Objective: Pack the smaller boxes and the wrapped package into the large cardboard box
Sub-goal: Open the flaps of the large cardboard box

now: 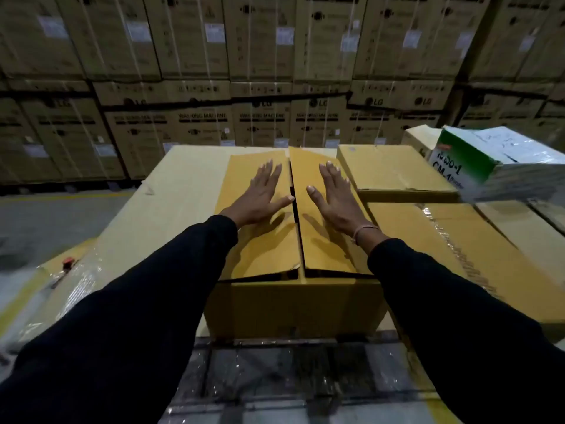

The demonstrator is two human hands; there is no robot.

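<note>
Head view: left hand [263,194] and right hand [334,199] are pressing flat, gripping nothing, on the box flaps [260,240]; seam running lengthwise between them.

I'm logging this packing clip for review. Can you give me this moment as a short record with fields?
setting: warehouse, stacked washing machine cartons behind
main box: large cardboard box, both top flaps folded down
left hand: flat on left flap, fingers straight
right hand: flat on right flap, fingers straight
seam: narrow gap between flaps, no tape visible
nearby: green-and-white wrapped package at right, outside the box
</note>
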